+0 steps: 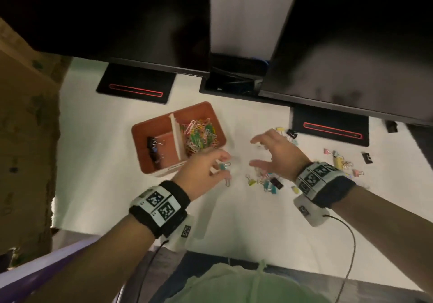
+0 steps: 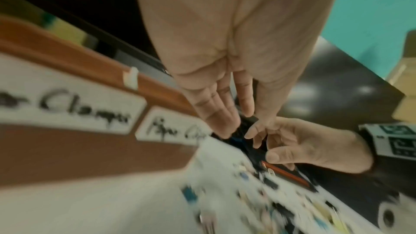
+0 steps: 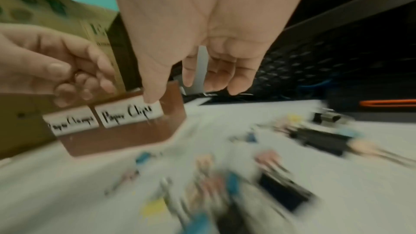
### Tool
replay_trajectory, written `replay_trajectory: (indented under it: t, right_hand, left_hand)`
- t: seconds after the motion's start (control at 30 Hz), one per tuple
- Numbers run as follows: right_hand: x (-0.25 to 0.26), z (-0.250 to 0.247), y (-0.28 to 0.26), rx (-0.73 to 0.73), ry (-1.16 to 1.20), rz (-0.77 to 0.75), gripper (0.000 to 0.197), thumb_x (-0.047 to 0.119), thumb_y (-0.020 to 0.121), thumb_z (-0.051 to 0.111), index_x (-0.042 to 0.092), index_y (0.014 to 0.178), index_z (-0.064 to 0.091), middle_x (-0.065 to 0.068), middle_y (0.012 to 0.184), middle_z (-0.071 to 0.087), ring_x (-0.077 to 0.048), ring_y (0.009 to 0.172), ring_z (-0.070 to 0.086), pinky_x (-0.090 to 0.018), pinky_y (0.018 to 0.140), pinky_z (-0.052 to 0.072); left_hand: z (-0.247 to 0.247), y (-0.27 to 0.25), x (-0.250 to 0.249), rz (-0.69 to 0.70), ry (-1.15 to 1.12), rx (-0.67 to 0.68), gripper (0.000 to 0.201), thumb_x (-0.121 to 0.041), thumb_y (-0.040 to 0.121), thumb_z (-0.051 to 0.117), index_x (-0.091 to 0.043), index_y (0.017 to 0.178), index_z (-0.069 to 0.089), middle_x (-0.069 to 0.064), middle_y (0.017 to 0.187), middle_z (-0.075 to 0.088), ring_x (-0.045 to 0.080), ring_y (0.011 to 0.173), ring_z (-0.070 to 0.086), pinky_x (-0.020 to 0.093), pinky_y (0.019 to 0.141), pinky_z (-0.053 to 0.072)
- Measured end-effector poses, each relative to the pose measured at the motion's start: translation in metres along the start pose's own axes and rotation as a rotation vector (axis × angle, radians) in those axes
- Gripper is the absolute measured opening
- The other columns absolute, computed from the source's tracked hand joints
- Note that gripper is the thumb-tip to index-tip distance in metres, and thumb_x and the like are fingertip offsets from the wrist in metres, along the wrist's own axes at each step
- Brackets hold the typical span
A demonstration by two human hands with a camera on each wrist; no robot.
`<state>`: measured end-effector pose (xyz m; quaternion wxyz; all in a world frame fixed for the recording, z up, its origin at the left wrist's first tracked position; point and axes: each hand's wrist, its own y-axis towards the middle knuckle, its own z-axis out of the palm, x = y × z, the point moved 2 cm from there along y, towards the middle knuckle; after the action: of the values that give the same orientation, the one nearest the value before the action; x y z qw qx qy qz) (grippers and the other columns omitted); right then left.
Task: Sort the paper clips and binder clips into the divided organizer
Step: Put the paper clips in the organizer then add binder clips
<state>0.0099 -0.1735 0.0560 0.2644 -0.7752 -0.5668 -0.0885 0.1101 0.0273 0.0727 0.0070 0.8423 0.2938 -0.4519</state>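
Sorting clips over the white desk (image 1: 93,162)

We are holding our left hand (image 1: 201,174) nearest us, its fingers curling over a small teal binder clip (image 1: 223,165); whether they are pinching it we cannot tell. Our right hand (image 1: 276,152) is hovering with fingers spread over the scattered binder clips (image 1: 269,182). Beyond sits the brown organizer (image 1: 161,121), holding black binder clips (image 1: 152,147) left, paper clips (image 1: 200,135) right.

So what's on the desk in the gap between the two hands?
In the head view, mostly bare white desk separates the left hand from the right hand. Small colored binder clips lie just below the gap, nearer the right hand.
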Motion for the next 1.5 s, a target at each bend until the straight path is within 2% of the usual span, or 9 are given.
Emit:
replay_trajectory:
  t: [0.1, 0.23, 0.47, 0.63, 0.73, 0.97, 1.23, 1.37, 1.5]
  right_hand:
    - [-0.041, 0.016, -0.035, 0.151, -0.068, 0.15, 0.069, 0.051, 0.069, 0.072, 0.032, 0.127, 0.04, 0.0, 0.126, 0.042, -0.021, 0.109, 0.05, -0.036, 0.091, 0.047]
    - [-0.062, 0.039, -0.062, 0.269, -0.049, 0.179, 0.079, 0.048, 0.07, 0.074, 0.037, 0.135, 0.031, -0.001, 0.135, 0.032, -0.023, 0.108, 0.051, -0.039, 0.09, 0.05]
    - [-0.058, 0.06, -0.042, 0.204, 0.006, 0.077, 0.073, 0.032, 0.079, 0.07, 0.042, 0.138, 0.028, 0.001, 0.154, 0.009, -0.031, 0.124, 0.045, -0.046, 0.095, 0.049]
    - [-0.051, 0.055, -0.02, 0.192, 0.013, 0.048, 0.044, 0.032, 0.08, 0.069, 0.03, 0.121, 0.054, -0.004, 0.133, 0.033, -0.026, 0.104, 0.048, -0.04, 0.089, 0.05]
    - [-0.051, 0.053, -0.011, 0.213, -0.007, 0.05, 0.031, 0.036, 0.079, 0.068, 0.022, 0.105, 0.059, -0.004, 0.114, 0.039, -0.024, 0.096, 0.047, -0.035, 0.081, 0.047]
    - [-0.052, 0.048, -0.009, 0.176, 0.017, -0.021, 0.016, 0.025, 0.085, 0.063, 0.015, 0.097, 0.061, -0.007, 0.115, 0.045, -0.023, 0.102, 0.053, -0.039, 0.081, 0.052]
    - [-0.063, 0.034, -0.013, 0.103, 0.114, -0.059, 0.014, 0.017, 0.084, 0.063, 0.016, 0.098, 0.062, -0.006, 0.115, 0.049, -0.022, 0.09, 0.06, -0.031, 0.084, 0.054]
    - [-0.063, 0.029, -0.018, 0.074, 0.132, -0.069, 0.015, 0.018, 0.084, 0.063, 0.017, 0.1, 0.063, -0.006, 0.114, 0.05, -0.022, 0.087, 0.061, -0.031, 0.082, 0.055]
    - [-0.061, 0.023, -0.023, 0.043, 0.125, -0.081, 0.015, 0.018, 0.085, 0.063, 0.017, 0.1, 0.062, -0.005, 0.115, 0.049, -0.02, 0.086, 0.06, -0.028, 0.081, 0.054]
  left_hand:
    - [0.05, 0.011, 0.009, -0.067, 0.23, 0.205, 0.051, -0.029, 0.082, 0.064, -0.027, 0.129, 0.045, 0.003, 0.143, 0.034, 0.024, 0.133, 0.034, 0.035, 0.108, 0.034]
    - [0.081, 0.017, 0.024, -0.218, 0.431, 0.257, 0.07, -0.031, 0.082, 0.063, -0.032, 0.142, 0.025, 0.003, 0.157, -0.003, 0.031, 0.145, 0.001, 0.048, 0.116, 0.021]
    - [0.086, 0.024, 0.037, -0.16, 0.309, 0.062, 0.042, -0.014, 0.082, 0.067, -0.018, 0.122, 0.058, 0.007, 0.145, 0.035, 0.029, 0.129, 0.034, 0.043, 0.111, 0.03]
    - [0.086, 0.026, 0.042, -0.11, 0.148, -0.058, 0.017, 0.002, 0.078, 0.066, -0.009, 0.091, 0.065, 0.0, 0.104, 0.046, 0.022, 0.1, 0.052, 0.039, 0.097, 0.046]
    - [0.084, 0.031, 0.038, -0.163, 0.15, -0.059, 0.02, 0.001, 0.078, 0.065, -0.009, 0.095, 0.063, 0.002, 0.102, 0.048, 0.02, 0.094, 0.054, 0.034, 0.094, 0.047]
    - [0.082, 0.037, 0.034, -0.298, 0.1, -0.001, 0.036, -0.003, 0.082, 0.061, -0.017, 0.114, 0.051, -0.003, 0.087, 0.047, 0.014, 0.079, 0.05, 0.025, 0.079, 0.044]
    - [0.082, 0.033, 0.026, -0.176, 0.016, 0.092, 0.027, -0.009, 0.077, 0.071, -0.02, 0.1, 0.063, -0.007, 0.079, 0.054, 0.011, 0.076, 0.054, 0.016, 0.075, 0.043]
    - [0.098, 0.03, 0.017, -0.156, 0.204, 0.187, 0.039, -0.01, 0.082, 0.063, -0.016, 0.12, 0.056, 0.0, 0.107, 0.049, 0.015, 0.09, 0.055, 0.027, 0.093, 0.046]
    - [0.103, 0.03, 0.017, -0.174, 0.203, 0.089, 0.021, -0.007, 0.084, 0.062, -0.011, 0.105, 0.06, -0.002, 0.114, 0.042, 0.011, 0.085, 0.051, 0.018, 0.09, 0.041]
